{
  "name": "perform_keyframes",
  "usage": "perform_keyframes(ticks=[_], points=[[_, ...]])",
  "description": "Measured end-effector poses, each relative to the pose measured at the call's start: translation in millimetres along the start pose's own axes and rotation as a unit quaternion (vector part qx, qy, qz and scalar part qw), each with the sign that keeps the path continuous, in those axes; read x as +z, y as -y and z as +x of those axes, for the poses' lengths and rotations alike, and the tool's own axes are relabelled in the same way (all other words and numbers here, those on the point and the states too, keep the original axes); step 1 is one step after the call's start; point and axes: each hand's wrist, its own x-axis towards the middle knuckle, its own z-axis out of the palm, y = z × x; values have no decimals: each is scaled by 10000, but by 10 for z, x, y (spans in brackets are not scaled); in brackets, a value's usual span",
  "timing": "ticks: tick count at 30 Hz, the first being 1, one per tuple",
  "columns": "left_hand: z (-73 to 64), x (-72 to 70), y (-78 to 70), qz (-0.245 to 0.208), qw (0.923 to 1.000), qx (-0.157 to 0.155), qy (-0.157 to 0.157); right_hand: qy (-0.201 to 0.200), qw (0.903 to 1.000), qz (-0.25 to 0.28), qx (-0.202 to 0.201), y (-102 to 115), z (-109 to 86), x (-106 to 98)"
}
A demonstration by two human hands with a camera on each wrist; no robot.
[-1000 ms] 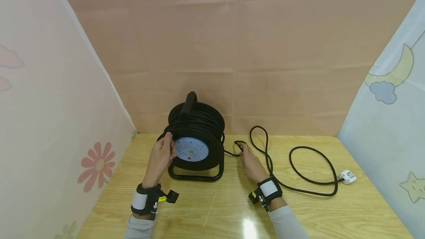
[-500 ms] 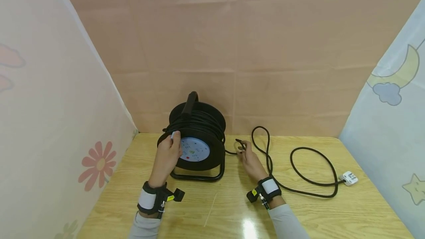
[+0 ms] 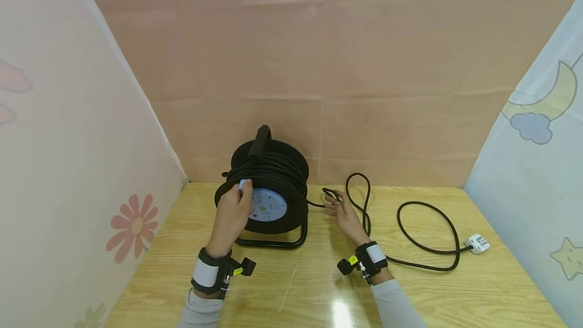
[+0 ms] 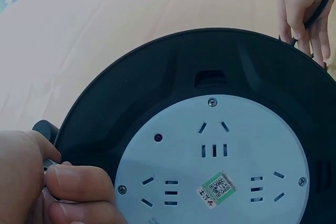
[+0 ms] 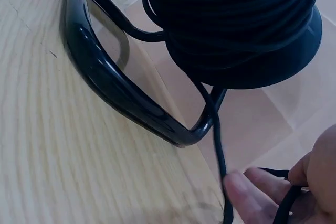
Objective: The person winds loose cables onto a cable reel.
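Note:
A black cable reel (image 3: 296, 211) stands on its tubular frame (image 3: 273, 243), with a pale blue socket face (image 3: 273, 205) toward me. At the upper left of that face, my left hand (image 3: 232, 214) grips a small light blue winding knob (image 3: 242, 184), mostly hidden by the fingers. To the right of the reel is my right hand (image 3: 344, 215), its fingers loosely extended. Black cable (image 5: 218, 135) leaves the drum and reaches the right hand. In the right wrist view it passes between thumb and fingers, which look relaxed rather than clenched.
Slack cable (image 3: 421, 267) lies in loops over the right of the wooden table (image 3: 319, 287), ending in a white plug (image 3: 477, 243). A carry handle (image 3: 259, 143) rises over the drum. A brown backdrop (image 3: 387, 90) and two printed side panels (image 3: 546, 191) enclose the table.
The left hand has shifted right and turned, bringing the light blue knob into sight. My right hand's fingers have loosened and spread around the cable, while the reel stays in place.

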Motion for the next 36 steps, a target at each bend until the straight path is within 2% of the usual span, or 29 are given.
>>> perform_keyframes(ticks=[6, 10, 12, 15, 18, 21, 26, 32, 36], points=[[-8, 1, -17, 44, 10000, -21, 15, -369, 9979, -474, 221, -5, -12, 52], [-7, 8, -22, 39, 10000, 28, 17, -634, 9905, -1216, -103, -16, 7, 68], [-6, 13, -25, 39, 10000, 41, 27, -772, 9797, -1801, -433, -19, 28, 90], [-4, 24, -30, 35, 10000, 34, 17, -853, 9548, -2714, -866, -30, 64, 131], [-5, 38, -33, 12, 10000, 4, 35, -711, 9340, -3361, -985, -35, 76, 168], [-6, 52, -31, -17, 10000, -18, 65, -640, 9221, -3674, -1033, -23, 62, 189], [-10, 62, -29, -5, 10000, -22, 62, -655, 8961, -4143, -1454, -22, 54, 198], [-18, 60, -51, 52, 10000, 9, 57, -213, 8650, -4810, -1411, -65, 40, 254], [-18, 64, -82, 39, 9999, 121, 48, -379, 8531, -4966, -1556, -71, 48, 277]])
